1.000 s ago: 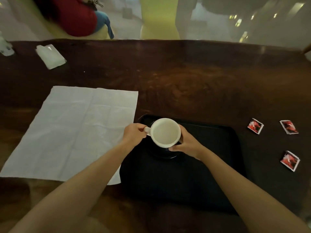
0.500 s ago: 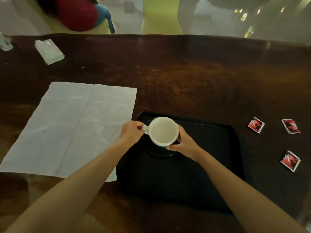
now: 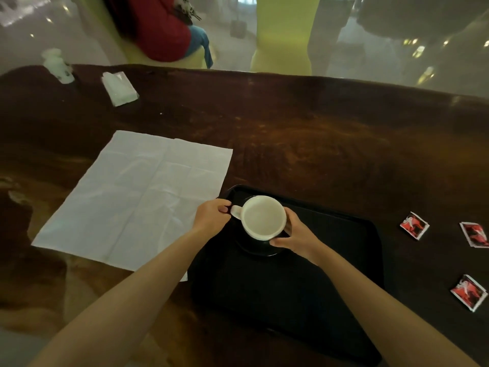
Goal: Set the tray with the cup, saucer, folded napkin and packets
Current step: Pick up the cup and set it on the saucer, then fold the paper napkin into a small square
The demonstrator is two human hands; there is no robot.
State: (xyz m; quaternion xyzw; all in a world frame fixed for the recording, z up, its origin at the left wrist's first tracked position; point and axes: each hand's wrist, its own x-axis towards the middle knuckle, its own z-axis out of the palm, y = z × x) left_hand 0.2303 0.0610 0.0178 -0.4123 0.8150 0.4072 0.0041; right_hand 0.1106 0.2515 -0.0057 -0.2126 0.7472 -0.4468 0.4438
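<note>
Cup steadied on the saucer, tray's far-left corner

The unfolded napkin (image 3: 137,197) is spread just left; the handle is pinched by the left hand (image 3: 211,218), the cup (image 3: 263,218) cradled by the right hand (image 3: 293,234) on the saucer (image 3: 260,250), tray (image 3: 330,274); packets (image 3: 414,225) are left rightward on the desk (image 3: 317,144).

Table: a dark brown wooden top (image 3: 304,144) is seen across the frame.
Seating: yellow-green chairs (image 3: 281,35) are placed beyond its far edge.
Floor: pale, glossy, with small lights reflected upper right.
</note>
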